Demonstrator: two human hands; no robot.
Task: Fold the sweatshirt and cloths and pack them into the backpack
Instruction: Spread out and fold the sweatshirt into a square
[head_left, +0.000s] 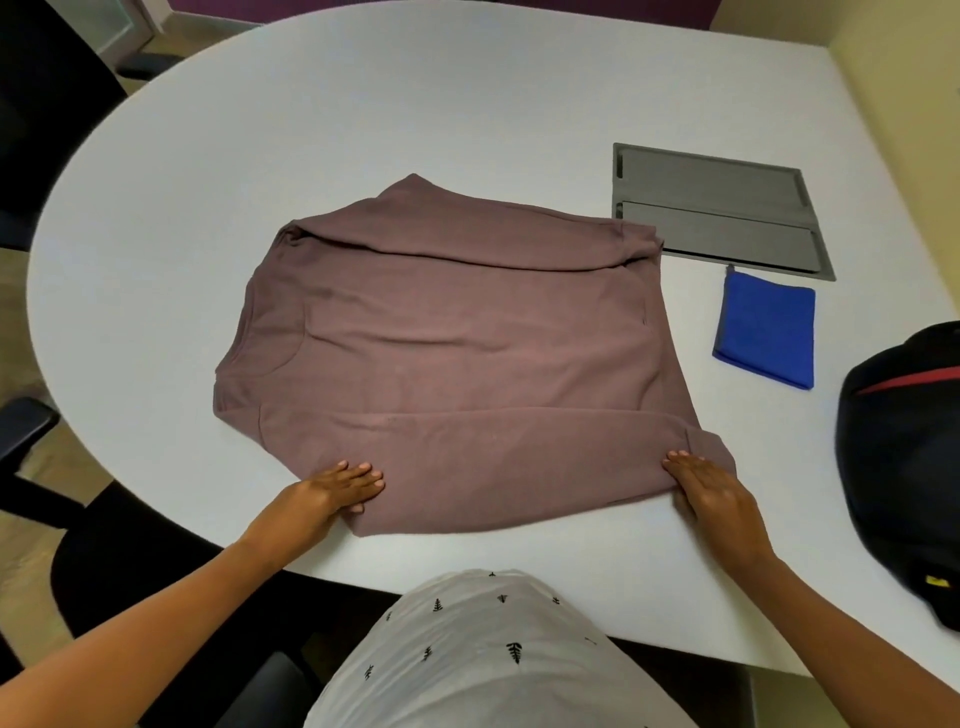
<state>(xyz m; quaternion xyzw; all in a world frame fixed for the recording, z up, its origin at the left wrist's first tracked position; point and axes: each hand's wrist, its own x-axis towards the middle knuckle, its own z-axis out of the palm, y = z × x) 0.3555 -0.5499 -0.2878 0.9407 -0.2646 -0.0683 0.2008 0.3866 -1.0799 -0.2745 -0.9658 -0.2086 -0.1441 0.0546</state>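
Head view, looking down over a white table (467, 104). Mauve sweatshirt (457, 343) spread flat in the middle, neckline toward the left, both sleeves folded in across the body. Left hand (337, 488) palm down on the near left edge of the sweatshirt, fingers straight and close together, thumb tucked at the fabric's edge. Right hand (711, 493) flat on the near right corner, fingers extended, pressing rather than pinching. Both forearms reaching in from the bottom corners, well apart, wrists low to the table. Neither hand closed around anything. Folded blue cloth (766, 330) to the right of the sweatshirt, apart from it, just in front of a grey recessed panel (717, 208) set into the table. Black backpack (904, 467) with a red stripe at the far right edge, partly out of frame.
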